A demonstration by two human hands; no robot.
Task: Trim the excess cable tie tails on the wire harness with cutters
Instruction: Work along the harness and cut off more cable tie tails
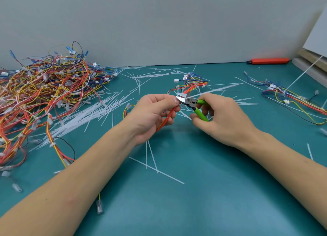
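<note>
Head view: left hand pinching orange-and-red wire harness mid-table; right hand wrapped round green-handled steel cutters, blades at a white plastic cable tie tail. Risks: nicked wire or fingertip just beside blades; flying offcut. No containers; loose ties left of cutters on teal table.

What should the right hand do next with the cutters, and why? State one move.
Probably squeeze the handles. The right hand holds the green-handled cutters with the blades at the harness gripped by the left hand, and a long white tie tail sticks out uncut beside them.
</note>
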